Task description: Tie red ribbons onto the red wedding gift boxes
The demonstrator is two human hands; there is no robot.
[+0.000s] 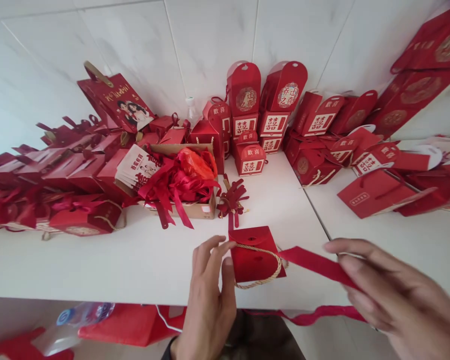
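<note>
A small red gift box with a looped gold cord handle lies on the white table in front of me. My left hand is at the box's left side, fingers curved and fingertips against its edge near the cord. From the box's right side a dark red ribbon runs taut to my right hand, which pinches it between thumb and fingers. More red ribbon hangs below the table edge under my right hand. A narrow strip of ribbon shows behind the box's upper left corner.
A cardboard box of loose ribbons and printed cards stands behind, beside a bundle of dark red tags. Rows of finished red boxes fill the left; stacked ones line the wall. A plastic bottle lies below the table edge.
</note>
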